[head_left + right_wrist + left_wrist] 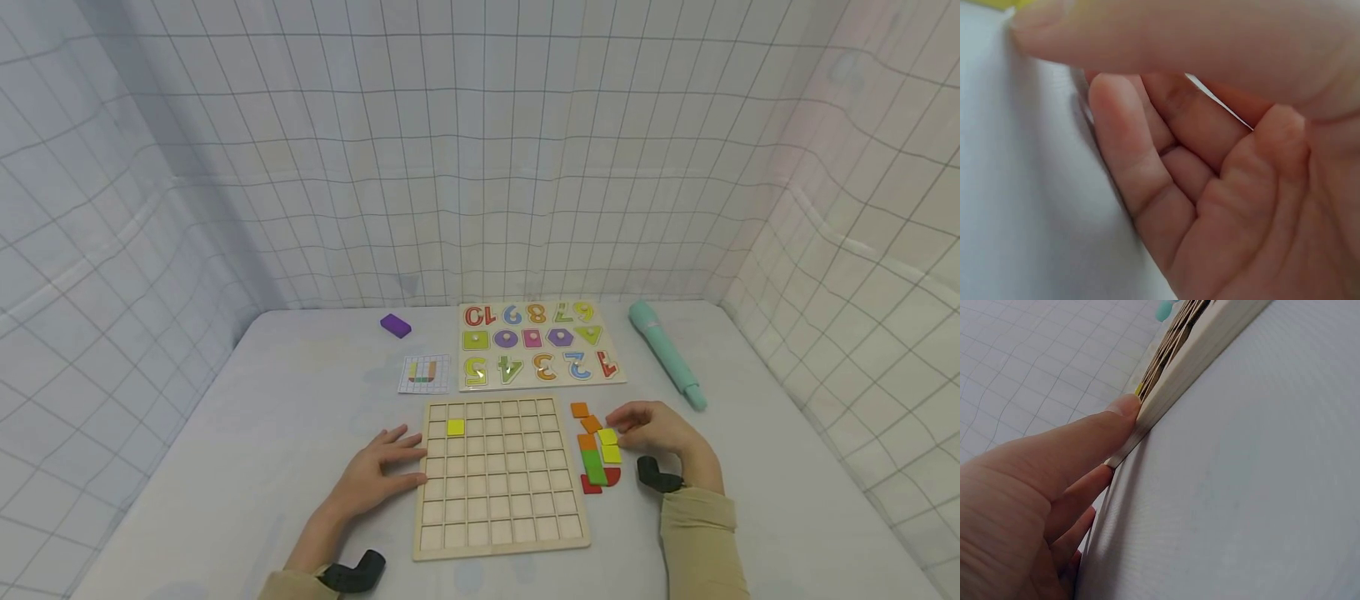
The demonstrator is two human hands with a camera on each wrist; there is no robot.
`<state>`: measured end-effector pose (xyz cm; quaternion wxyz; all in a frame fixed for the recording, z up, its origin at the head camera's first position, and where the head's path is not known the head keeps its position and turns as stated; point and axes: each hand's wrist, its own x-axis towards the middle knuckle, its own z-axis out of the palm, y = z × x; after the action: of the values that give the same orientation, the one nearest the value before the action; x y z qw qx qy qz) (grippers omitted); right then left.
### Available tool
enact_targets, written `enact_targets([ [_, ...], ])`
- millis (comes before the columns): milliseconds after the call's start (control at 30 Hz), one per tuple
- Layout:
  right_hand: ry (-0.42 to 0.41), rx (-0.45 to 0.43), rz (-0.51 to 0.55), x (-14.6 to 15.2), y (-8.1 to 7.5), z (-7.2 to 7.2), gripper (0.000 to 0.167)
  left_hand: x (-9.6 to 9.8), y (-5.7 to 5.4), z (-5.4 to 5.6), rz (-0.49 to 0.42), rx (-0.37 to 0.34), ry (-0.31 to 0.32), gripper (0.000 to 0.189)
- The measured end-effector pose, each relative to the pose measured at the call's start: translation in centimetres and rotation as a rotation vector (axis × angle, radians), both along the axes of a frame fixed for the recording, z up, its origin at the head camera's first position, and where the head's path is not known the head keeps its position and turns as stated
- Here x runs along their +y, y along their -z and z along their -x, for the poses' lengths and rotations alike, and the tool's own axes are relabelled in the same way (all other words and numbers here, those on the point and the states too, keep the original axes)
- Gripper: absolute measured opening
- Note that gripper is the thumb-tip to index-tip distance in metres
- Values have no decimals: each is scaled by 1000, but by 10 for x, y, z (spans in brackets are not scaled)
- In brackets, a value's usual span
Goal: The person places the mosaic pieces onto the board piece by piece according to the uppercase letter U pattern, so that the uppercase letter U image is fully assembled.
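Note:
A wooden grid board [502, 551] lies before me, with one yellow square tile [456, 427] in a cell near its far left corner. My left hand [375, 475] rests at the board's left side, fingers spread. In the left wrist view, the thumb [1124, 406] touches the board's edge [1166, 394]. To the right of the board, my right hand [660, 429] pinches a yellow square tile [607, 436] between thumb and index finger. Beside it lie another yellow tile [612, 454], orange tiles [580, 409], a green piece [594, 467] and red pieces [612, 476].
Behind the board stand out a number-and-shape puzzle [542, 346] and a small pattern card [423, 374]. A purple block [395, 326] sits at the back left; a teal rod [667, 354] lies at the back right. Grid-lined cloth walls [480, 167] surround the table.

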<state>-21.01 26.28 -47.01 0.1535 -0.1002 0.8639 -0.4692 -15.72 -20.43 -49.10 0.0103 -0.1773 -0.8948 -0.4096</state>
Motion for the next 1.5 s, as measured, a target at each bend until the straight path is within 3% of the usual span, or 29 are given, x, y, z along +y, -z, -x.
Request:
enact_targets([
  [233,15,33,-89,-4,2,2,31,0,0,0,-8,-9,0,43],
  [967,51,65,-100,-15,-1,-2,29,0,0,0,-7,-26,3,44],
  [1500,170,116,-174,-17,6,1,31,0,0,0,-13,-21,8,44],
])
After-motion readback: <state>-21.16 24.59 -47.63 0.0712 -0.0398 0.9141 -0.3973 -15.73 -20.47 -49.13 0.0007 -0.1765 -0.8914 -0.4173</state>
